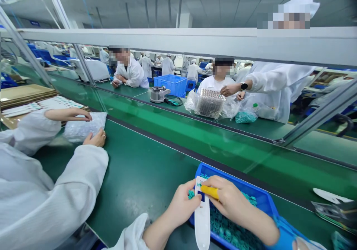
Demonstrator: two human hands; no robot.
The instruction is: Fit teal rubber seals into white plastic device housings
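Note:
My left hand (182,205) grips a long white plastic strip (202,220) upright, with a small dark blue patch on its face. My right hand (230,198) is shut on a short yellow plastic piece (209,192), whose tip rests against the upper part of the strip. Both hands are just above a blue plastic tray (252,186) heaped with small teal rubber rings (225,227). The strip's lower end reaches below the tray's near side, partly cut off by the frame edge.
A green conveyor belt (139,183) runs under my hands. A co-worker's hands (89,131) rest on a clear plastic bag at the left. White pieces (331,196) and a packet (334,212) lie at the right. A glass partition (178,131) and metal rail (195,41) separate the far bench and its workers.

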